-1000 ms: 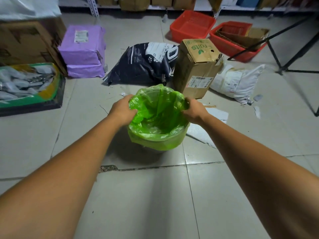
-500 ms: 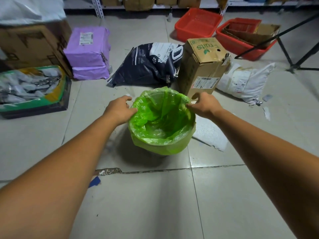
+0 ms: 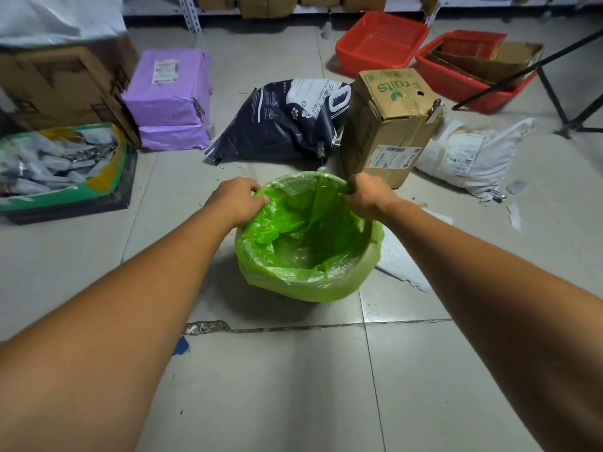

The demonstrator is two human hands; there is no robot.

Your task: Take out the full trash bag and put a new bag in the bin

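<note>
A green bag [image 3: 303, 243] lines a round bin [image 3: 365, 272] that stands on the tiled floor [image 3: 293, 386]; the bag's edge is folded down over the near rim. The left hand [image 3: 236, 200] pinches the bag's edge at the far-left of the rim, and the right hand [image 3: 365, 197] grips the edge at the far-right. Just behind the bin, a cardboard box [image 3: 388, 122] printed "Fruits" stands upright, beside a dark printed sack [image 3: 287, 122] and a white parcel [image 3: 473, 154]. Two stacked purple parcels [image 3: 169, 99] lie further left, next to a large carton [image 3: 62, 89] and a green-edged tray of grey packets [image 3: 58, 164]. Two red baskets [image 3: 381, 42] sit near the back shelving, one holding flattened cardboard. Black stand legs [image 3: 554, 99] cross the right side. A torn white sheet [image 3: 401, 265] lies on the floor, touching the bin's right side.
</note>
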